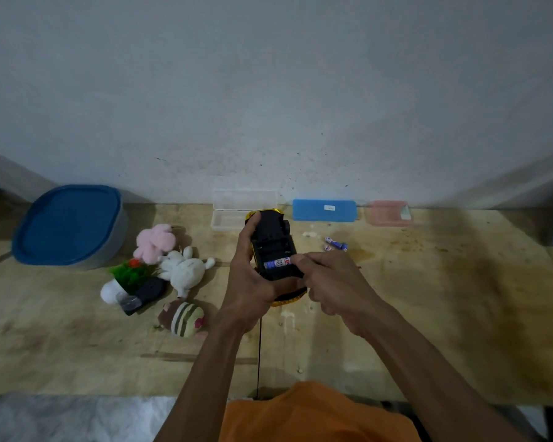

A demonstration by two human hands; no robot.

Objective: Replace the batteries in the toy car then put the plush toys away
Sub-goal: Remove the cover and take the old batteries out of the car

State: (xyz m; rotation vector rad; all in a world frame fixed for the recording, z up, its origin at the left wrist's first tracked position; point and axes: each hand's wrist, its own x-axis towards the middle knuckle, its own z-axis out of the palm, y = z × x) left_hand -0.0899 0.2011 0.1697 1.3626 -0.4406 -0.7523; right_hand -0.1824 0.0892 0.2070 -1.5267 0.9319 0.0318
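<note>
A yellow toy car is held upside down over the table, its black underside up and its battery bay uncovered. My left hand grips the car from the left. A blue and white battery lies across the bay, and my right hand pinches its right end with fingertips. Two more batteries lie on the table to the right. Left of the car lie a pink plush, a white rabbit plush, a striped brown plush and a green plush.
A large container with a blue lid stands at the back left. Along the wall sit a clear open case, a blue case and a pink case. A black remote lies by the plush toys.
</note>
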